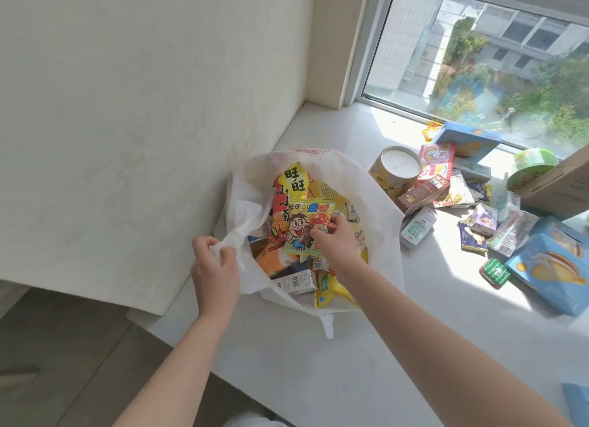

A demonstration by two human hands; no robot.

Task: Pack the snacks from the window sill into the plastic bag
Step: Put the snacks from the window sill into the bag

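Observation:
A white plastic bag [381, 216] stands wide on the white window sill [318, 363], holding several snack packets and a small milk carton [296, 281]. My left hand [215, 267] grips the bag's left handle and holds the mouth apart. Inside the mouth, my right hand [336, 240] pinches a yellow-green cartoon snack packet [306, 229] by its right edge, on top of the other snacks. To the right of the bag lie more snacks: a round yellow canister [396, 170], a brown box [422, 194], a pink box [435, 162], a small can [417, 227].
Blue biscuit boxes [554, 267] [467, 139] lie right of the bag, with a green tin [494, 272], a green tub [529, 165] and a cardboard box [561, 184]. The window [478, 50] runs behind them. A white wall [143, 123] closes the left. The floor [63, 347] drops off at lower left.

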